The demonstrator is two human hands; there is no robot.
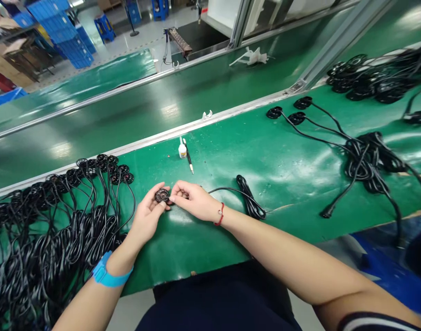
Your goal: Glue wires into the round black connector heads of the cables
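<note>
A small round black part (162,196) with a spoked, metallic-looking face is held between the thumb and fingers of my left hand (149,212). My right hand (193,199) pinches at the right edge of that part; what its fingertips grip is too small to make out. From behind my right hand a black cable (227,188) runs right to a bundled coil (250,197) lying on the green table. Beyond my hands are a small white bottle (182,150) and, beside it, a black pen-like tool (189,158) with a pale tip.
Many similar round parts with coiled black cables (69,239) are piled at left. More cable bundles (365,156) lie at right, with round ends (296,118) spread out. A metal rail (141,145) edges the green table (203,248) at the back, and a frame post (334,50) rises at right.
</note>
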